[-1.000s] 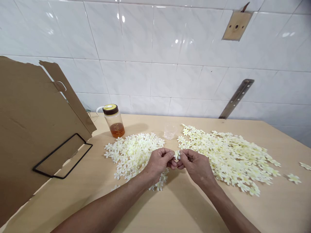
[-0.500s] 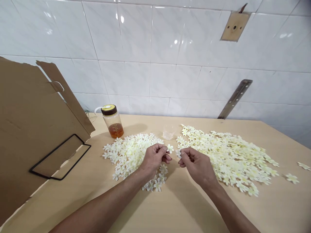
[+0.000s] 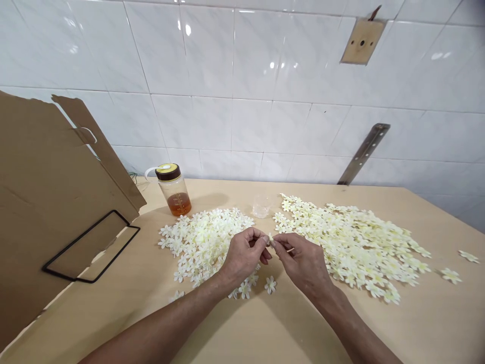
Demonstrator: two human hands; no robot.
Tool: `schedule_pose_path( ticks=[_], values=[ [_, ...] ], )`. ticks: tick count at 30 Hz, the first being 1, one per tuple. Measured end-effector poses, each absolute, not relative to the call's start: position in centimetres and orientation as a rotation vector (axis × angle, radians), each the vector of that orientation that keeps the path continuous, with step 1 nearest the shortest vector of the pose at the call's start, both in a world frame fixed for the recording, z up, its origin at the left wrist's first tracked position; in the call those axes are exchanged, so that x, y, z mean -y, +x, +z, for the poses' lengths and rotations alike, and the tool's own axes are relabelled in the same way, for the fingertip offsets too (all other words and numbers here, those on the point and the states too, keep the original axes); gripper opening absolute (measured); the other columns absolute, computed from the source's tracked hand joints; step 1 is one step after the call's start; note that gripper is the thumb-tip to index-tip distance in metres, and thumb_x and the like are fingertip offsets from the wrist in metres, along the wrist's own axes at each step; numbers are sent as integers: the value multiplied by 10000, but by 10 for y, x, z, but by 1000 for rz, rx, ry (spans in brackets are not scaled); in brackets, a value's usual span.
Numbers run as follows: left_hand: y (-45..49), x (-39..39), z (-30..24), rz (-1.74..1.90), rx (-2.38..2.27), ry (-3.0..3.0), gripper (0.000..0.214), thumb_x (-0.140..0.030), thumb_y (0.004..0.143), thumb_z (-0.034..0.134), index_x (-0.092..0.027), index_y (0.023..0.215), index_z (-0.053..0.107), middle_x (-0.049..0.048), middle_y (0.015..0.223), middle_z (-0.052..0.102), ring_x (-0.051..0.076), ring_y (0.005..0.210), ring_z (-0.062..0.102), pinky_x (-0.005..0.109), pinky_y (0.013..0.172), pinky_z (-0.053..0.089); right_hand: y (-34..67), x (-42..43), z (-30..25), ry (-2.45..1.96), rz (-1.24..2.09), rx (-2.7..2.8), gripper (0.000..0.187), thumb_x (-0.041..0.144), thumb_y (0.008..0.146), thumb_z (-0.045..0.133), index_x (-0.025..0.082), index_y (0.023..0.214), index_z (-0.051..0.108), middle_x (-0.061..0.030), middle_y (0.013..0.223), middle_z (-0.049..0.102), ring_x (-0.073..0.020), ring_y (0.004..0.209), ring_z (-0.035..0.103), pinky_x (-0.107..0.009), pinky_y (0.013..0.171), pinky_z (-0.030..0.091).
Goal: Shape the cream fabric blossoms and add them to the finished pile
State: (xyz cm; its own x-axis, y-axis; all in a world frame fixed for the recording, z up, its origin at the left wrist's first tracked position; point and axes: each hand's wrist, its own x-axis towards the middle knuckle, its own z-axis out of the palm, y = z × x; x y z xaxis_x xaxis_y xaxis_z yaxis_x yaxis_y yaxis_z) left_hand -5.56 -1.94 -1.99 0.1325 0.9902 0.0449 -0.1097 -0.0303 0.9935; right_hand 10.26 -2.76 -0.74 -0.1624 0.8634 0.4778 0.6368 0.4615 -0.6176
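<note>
A small pale artificial flower (image 3: 270,237), mostly covered by fingers, is pinched where my two hands meet. My left hand (image 3: 244,257) is closed, its thumb and forefinger on the flower from the left. From the other side my right hand (image 3: 305,259) is also closed, with its thumb and forefinger at the same flower. Behind and under my left hand spreads a heap of white flowers (image 3: 202,235). Beyond my right hand lies a wider heap of yellowish flowers (image 3: 352,242). One loose white flower (image 3: 270,285) rests on the table just below my hands.
A clear cup (image 3: 261,207) stands behind the hands. Farther left are a bottle of amber liquid (image 3: 179,202), a cardboard sheet (image 3: 56,202) and a black wire frame (image 3: 108,265). Two stray flowers (image 3: 450,275) lie at the right. A tiled wall (image 3: 250,121) borders the table (image 3: 235,333).
My hands have come together, and their fingers now meet at one flower. A loose flower now lies on the table between my forearms, and another shows beside my left forearm.
</note>
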Motion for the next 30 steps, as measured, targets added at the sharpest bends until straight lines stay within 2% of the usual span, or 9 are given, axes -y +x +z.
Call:
schedule_pose_path(
  ticks=[10, 20, 30],
  values=[
    [-58, 19, -15, 1099, -867, 960, 306, -411, 750, 701, -109, 771, 654, 45, 614, 634, 106, 526, 561, 230, 549, 456, 101, 33, 3, -1336, 544, 1881, 261, 354, 899, 499, 204, 869, 711, -21, 688, 689, -147, 599, 627, -229, 574, 509],
    [-56, 21, -14, 1085, -882, 949, 329, -431, 723, 723, -109, 731, 657, 48, 624, 632, 104, 531, 555, 231, 554, 452, 97, 32, -2, -1354, 228, 1977, 264, 250, 874, 477, 211, 716, 686, -7, 652, 679, -138, 583, 605, -222, 575, 445],
    [-53, 24, -11, 1107, -947, 976, 268, -369, 753, 697, -106, 751, 643, 54, 613, 640, 136, 543, 601, 252, 546, 490, 96, 33, 0, -1396, 293, 1902, 273, 291, 887, 473, 217, 717, 672, 3, 661, 697, -135, 560, 611, -217, 530, 438]
  ],
)
